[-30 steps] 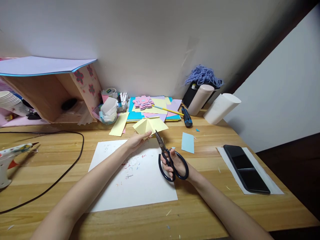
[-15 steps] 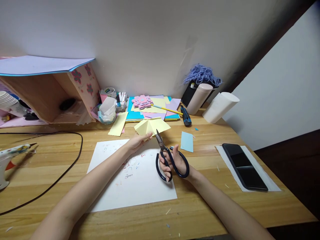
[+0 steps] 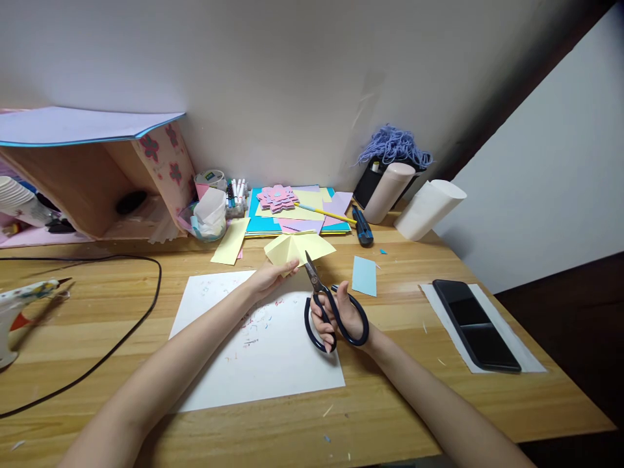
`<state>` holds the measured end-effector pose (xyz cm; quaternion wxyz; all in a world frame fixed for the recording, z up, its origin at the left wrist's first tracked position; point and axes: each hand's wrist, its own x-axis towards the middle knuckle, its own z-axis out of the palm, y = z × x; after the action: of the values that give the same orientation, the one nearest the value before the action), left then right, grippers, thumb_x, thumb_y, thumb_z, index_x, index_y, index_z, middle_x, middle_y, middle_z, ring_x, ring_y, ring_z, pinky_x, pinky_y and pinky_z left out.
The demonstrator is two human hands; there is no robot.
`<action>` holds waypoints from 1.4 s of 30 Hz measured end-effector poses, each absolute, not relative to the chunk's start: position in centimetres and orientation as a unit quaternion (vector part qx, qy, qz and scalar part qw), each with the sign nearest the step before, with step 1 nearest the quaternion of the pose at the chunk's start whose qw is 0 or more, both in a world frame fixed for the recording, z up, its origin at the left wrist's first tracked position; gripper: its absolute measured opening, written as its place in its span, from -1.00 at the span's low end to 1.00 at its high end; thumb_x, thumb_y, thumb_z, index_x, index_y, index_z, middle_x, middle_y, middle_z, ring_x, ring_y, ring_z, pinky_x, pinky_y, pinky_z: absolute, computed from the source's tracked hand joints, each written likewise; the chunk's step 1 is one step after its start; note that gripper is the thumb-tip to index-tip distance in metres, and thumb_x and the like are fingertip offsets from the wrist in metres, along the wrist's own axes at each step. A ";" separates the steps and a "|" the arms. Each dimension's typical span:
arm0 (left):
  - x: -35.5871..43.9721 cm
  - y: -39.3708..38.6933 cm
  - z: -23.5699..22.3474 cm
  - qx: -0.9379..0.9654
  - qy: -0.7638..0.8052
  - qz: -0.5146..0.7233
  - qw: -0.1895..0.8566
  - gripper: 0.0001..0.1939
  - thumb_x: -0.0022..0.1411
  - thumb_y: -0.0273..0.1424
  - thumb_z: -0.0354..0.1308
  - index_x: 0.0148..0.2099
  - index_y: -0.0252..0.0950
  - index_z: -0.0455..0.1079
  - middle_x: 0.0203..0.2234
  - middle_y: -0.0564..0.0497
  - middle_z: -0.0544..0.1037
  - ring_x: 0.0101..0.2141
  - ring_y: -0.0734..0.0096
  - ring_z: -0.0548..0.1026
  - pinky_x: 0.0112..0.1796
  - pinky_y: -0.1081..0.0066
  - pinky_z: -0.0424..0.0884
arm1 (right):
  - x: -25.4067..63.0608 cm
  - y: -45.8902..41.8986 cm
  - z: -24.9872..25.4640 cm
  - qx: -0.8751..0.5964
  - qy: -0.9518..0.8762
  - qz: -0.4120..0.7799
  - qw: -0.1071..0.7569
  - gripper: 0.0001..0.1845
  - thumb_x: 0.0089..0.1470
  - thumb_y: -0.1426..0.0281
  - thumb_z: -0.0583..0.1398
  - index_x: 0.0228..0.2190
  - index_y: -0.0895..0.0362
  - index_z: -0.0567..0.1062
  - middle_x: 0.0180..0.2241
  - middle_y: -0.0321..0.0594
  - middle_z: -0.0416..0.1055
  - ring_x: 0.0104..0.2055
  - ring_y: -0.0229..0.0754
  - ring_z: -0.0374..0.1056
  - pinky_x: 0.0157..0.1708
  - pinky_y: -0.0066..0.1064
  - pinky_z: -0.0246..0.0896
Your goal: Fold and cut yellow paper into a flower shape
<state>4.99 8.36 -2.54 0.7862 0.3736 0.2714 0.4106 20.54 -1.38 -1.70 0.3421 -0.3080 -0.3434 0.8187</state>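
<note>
Pinched between the thumb and fingers of my left hand (image 3: pixel 273 275) is a folded piece of pale yellow paper (image 3: pixel 312 248), creased and spread out like a fan. My right hand (image 3: pixel 337 317) has its fingers through the black handles of a pair of scissors (image 3: pixel 318 279). The blades point up and away, with their tips at the paper's lower edge, just right of my left fingers. Whether the blades touch the paper I cannot tell. Under both hands lies a white sheet (image 3: pixel 273 370) with small coloured marks. A light blue paper card (image 3: pixel 364 276) rests to the right.
Behind are a stack of coloured paper (image 3: pixel 258 224), a layered pink paper flower (image 3: pixel 277 197), a pencil (image 3: pixel 322 211) and a utility knife (image 3: pixel 362 227). A glue gun (image 3: pixel 24 299) with a black cable is on the left, a phone (image 3: pixel 475 325) on the right.
The yellow paper and my left fingers have shifted very slightly to the right. The scissors have hardly moved.
</note>
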 end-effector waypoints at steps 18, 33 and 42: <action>5.1 8.1 -2.3 0.349 0.278 0.418 0.791 -0.47 -0.05 -0.55 0.26 0.02 -0.25 0.29 -0.36 0.03 0.50 -0.36 0.51 0.41 -0.31 0.50 0.32 | 21.3 -0.3 -5.3 -0.163 -0.307 0.887 0.305 -0.29 -0.31 -0.30 -0.06 -0.54 0.12 0.19 -0.78 -0.44 0.20 -0.79 -0.33 0.17 -0.80 -0.43 0.23; 5.5 7.7 -2.4 0.331 0.268 0.399 0.812 -0.50 -0.02 -0.55 0.24 0.01 -0.23 0.29 -0.40 0.07 0.50 -0.44 0.56 0.42 -0.31 0.50 0.32 | 20.2 -1.6 -1.3 -0.312 -0.360 0.804 0.355 -0.20 -0.44 -0.37 -0.20 -0.58 0.12 0.15 -0.81 -0.49 0.07 -0.83 -0.41 0.03 -0.81 -0.47 0.18; 5.5 7.7 -2.7 0.320 0.275 0.400 0.814 -0.54 -0.02 -0.56 0.25 -0.03 -0.26 0.31 -0.36 0.05 0.50 -0.38 0.57 0.43 -0.31 0.53 0.34 | 20.1 -1.4 -2.4 -0.276 -0.344 0.823 0.356 -0.24 -0.43 -0.36 -0.11 -0.58 0.12 0.15 -0.81 -0.51 0.07 -0.84 -0.41 0.03 -0.85 -0.48 0.17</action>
<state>5.54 7.65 -2.67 0.8139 0.3199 0.2748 0.3997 20.13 -1.43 -2.38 0.3563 -0.2763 -0.3445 0.8234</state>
